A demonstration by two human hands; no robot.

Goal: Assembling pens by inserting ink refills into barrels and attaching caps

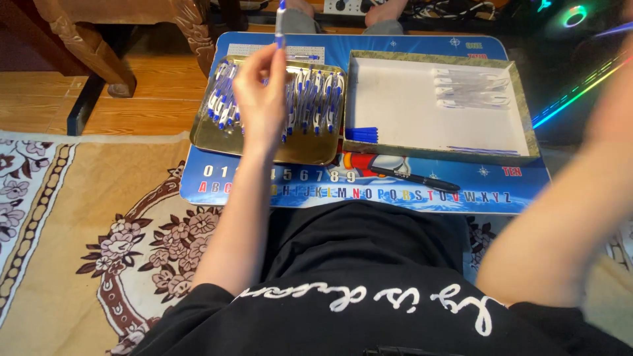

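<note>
Blue-and-white pen [281,23] is held upright by the left hand [260,99] above the gold tray [264,150] (pens heaped inside); right hand's grip cannot be told.

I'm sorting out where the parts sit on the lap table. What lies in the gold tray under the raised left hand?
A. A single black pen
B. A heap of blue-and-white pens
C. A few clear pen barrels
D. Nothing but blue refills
B: the gold tray is filled with blue-and-white pens, and the left hand holds one pen up above it.
</note>
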